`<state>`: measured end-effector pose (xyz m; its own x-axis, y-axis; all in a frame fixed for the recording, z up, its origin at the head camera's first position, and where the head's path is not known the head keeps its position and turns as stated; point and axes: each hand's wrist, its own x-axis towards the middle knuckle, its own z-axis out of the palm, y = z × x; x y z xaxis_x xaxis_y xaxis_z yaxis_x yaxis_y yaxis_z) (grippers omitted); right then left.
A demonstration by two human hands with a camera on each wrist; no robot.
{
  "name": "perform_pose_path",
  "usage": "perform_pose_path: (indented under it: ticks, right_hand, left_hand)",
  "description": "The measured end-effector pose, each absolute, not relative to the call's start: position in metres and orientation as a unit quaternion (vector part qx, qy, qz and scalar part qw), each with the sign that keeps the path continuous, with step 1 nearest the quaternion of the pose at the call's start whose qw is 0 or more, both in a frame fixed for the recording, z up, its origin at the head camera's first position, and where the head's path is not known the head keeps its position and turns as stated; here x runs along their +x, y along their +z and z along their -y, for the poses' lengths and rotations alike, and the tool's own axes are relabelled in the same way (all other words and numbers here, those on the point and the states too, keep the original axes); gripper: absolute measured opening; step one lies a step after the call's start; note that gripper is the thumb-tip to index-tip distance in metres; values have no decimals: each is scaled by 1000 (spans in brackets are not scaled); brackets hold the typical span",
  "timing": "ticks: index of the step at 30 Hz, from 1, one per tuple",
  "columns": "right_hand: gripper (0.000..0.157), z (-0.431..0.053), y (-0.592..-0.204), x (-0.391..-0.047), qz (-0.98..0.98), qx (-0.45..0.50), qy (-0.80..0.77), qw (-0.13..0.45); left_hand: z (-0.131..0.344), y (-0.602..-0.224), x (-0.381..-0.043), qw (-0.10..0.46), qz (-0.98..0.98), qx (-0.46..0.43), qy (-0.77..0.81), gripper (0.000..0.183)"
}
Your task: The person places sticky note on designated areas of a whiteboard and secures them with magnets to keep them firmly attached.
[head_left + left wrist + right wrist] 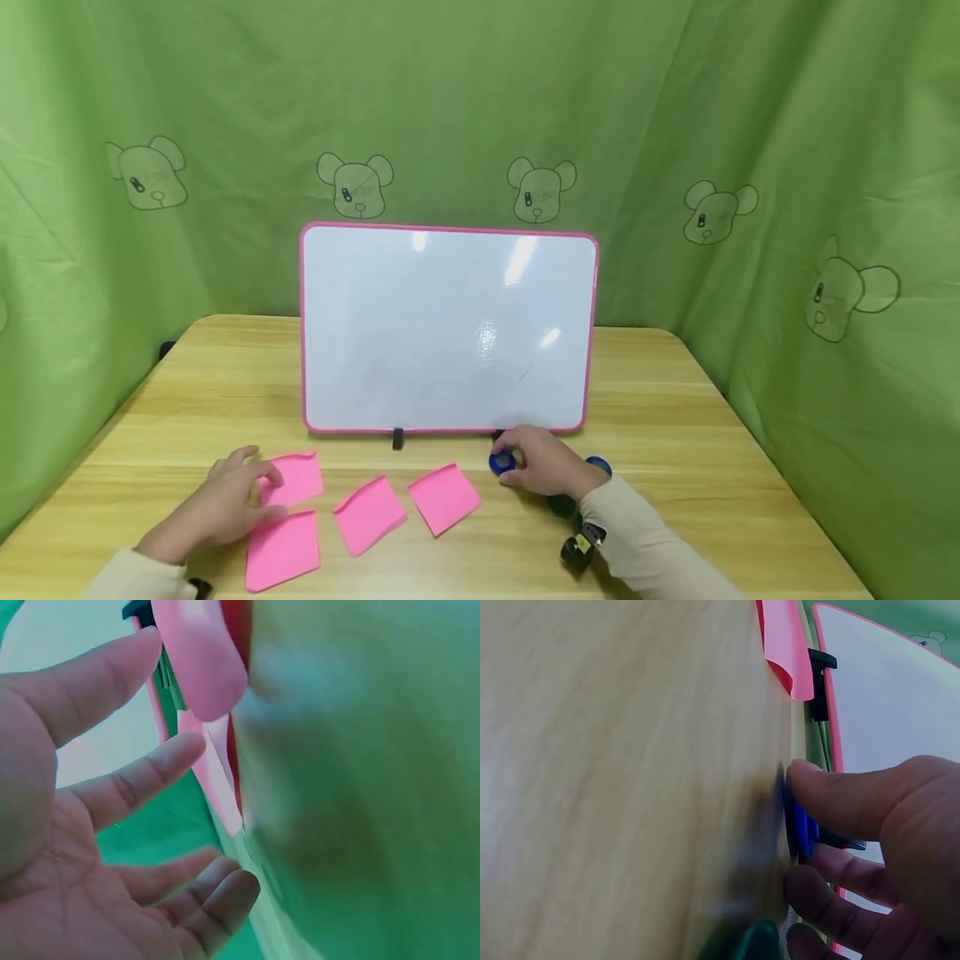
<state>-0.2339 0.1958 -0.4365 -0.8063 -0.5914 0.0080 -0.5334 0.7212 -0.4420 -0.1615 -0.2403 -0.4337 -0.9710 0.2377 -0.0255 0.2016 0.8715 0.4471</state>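
Observation:
In the head view my right hand [547,462] pinches a small blue ring [502,461] between thumb and fingers, just in front of the whiteboard. The right wrist view shows this blue ring [804,825] nearly edge-on, close to the wooden tabletop, with the thumb and fingers on opposite sides. My left hand [228,500] hovers over two pink sticky notes at the left, the back one [296,479] and the front one [283,552]. Its fingers are spread in the left wrist view, with nothing gripped. Two more pink notes, one middle [370,515] and one right [444,498], lie between the hands.
A pink-framed whiteboard [450,329] stands upright on black feet, one foot [397,438] showing at the left. Beside the right wrist sit another blue round piece [598,465] and a dark green one [561,504], partly hidden. Green curtains [450,100] surround the wooden table [675,417].

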Motion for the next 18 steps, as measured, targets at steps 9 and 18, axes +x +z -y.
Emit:
perform_pose_path:
  ticks: [9, 18]
  right_hand:
    - [29, -195, -440, -234, -926, -310, -205, 60]
    - [29, -195, -440, -236, -930, -304, -196, 61]
  left_hand:
    - [244, -437, -174, 70, -962, 114, 238, 50]
    - [245, -433, -183, 83, -961, 110, 241, 47]
